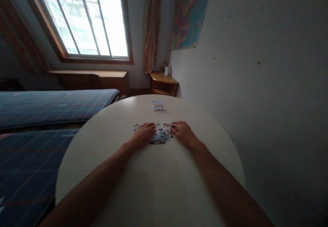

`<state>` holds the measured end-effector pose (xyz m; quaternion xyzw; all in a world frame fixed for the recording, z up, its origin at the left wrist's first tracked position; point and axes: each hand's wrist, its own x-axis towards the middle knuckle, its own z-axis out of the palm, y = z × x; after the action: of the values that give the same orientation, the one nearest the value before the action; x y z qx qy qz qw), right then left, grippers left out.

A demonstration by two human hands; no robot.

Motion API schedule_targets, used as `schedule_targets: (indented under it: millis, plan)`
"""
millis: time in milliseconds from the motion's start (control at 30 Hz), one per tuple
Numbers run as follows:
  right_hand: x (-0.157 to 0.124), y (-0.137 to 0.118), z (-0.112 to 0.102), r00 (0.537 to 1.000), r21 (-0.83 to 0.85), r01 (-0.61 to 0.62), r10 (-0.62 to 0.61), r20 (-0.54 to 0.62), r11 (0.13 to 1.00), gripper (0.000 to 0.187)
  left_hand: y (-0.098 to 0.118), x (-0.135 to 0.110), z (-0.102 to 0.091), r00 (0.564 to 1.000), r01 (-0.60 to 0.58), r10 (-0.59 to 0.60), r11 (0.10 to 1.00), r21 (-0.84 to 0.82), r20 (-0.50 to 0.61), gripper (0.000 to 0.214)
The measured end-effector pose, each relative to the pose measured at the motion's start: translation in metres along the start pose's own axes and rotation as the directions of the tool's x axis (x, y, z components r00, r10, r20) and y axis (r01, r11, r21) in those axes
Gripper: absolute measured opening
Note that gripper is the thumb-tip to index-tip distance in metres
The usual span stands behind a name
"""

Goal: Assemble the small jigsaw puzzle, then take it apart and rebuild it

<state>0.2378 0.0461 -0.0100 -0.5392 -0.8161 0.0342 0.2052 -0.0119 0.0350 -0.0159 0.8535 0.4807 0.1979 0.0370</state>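
Cardboard jigsaw pieces (161,136) lie in a small colourful heap at the middle of the round white table (107,145), between the two hands. Left hand (143,134) rests flat at the heap's nine o'clock, right hand (183,133) at its three o'clock, fingers spread, clamped on nothing. Such pieces are probably light, thin and easily scattered; pinching single edges suits them best. Pieces beneath the fingers are hidden, and the printed bag (158,105) at twelve o'clock is too small to read.
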Motion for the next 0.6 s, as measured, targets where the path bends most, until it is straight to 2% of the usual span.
schedule_targets:
  millis: [233,600]
  plan:
    - [0.0000,-0.0001,-0.0069,0.996,-0.015,-0.076,0.075,-0.051,0.997,0.033,0.0009,-0.0005,-0.0010,1.000,0.007,-0.006,1.000,0.014,-0.013,0.040]
    - [0.0044,-0.0024,-0.0019,0.991,0.000,-0.113,0.113,-0.073,0.994,0.025,0.0043,0.0001,-0.0047,0.999,0.035,-0.034,0.998,0.046,-0.029,0.039]
